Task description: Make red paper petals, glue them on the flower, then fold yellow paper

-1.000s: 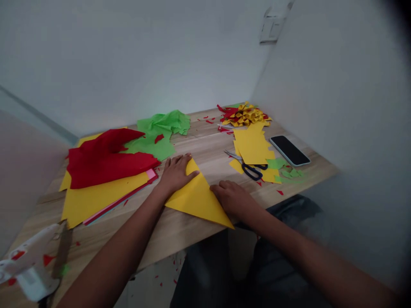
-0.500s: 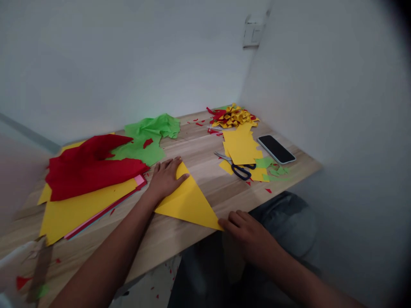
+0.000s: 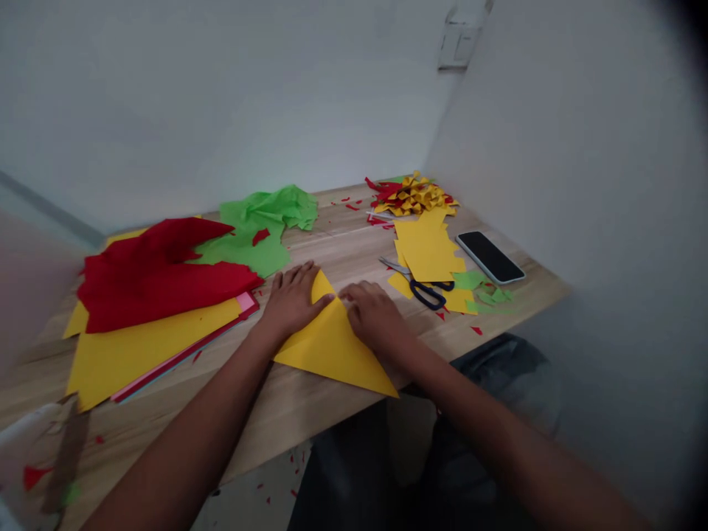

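Observation:
A yellow paper triangle (image 3: pixel 335 356) lies on the wooden table (image 3: pixel 299 420), one corner reaching the front edge. My left hand (image 3: pixel 293 301) rests flat with fingers spread on its upper left part. Curled fingers of my right hand (image 3: pixel 372 313) touch the triangle's right slanting edge, close to my left thumb; whether they pinch the paper is hard to tell. Scissors (image 3: pixel 425 289) with dark handles lie to the right, partly on yellow paper pieces (image 3: pixel 425 249).
Red crepe paper (image 3: pixel 160 284) covers yellow sheets (image 3: pixel 144 354) on the left. Behind is green crepe paper (image 3: pixel 259 221). A phone (image 3: pixel 490 257) lies at the right, near green scraps (image 3: pixel 491 293). Folded yellow strips (image 3: pixel 417 198) sit at the back right against the wall.
My right hand has moved from the triangle's front corner up along its right edge, near my left hand. My left hand stays on the paper. The view has shifted slightly.

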Demonstrator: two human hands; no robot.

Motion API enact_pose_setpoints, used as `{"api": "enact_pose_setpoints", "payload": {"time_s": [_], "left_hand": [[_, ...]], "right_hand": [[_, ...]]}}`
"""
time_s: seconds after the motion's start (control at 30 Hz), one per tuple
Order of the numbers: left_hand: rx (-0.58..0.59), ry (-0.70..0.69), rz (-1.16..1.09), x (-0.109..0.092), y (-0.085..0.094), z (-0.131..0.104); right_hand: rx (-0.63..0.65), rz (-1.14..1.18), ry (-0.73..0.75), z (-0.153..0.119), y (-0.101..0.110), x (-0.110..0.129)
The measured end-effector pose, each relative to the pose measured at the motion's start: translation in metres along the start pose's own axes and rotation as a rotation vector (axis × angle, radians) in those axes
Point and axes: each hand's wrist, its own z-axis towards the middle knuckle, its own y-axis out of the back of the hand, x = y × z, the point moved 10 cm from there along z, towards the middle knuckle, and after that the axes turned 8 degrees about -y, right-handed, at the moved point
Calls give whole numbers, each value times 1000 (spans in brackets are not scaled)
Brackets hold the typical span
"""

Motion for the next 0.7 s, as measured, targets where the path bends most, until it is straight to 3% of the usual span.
{"api": "enact_pose_setpoints", "payload": {"time_s": [0.1, 0.2, 0.7], "left_hand": [[-26, 32, -17, 4, 1, -1], [-32, 41, -47, 5, 1, -1], [-51, -50, -133, 3, 8, 1]], "right_hand": [[16, -79, 2, 61, -35, 4], [28, -101, 31, 91, -54, 6], [37, -172, 6, 97, -61, 8]]}}
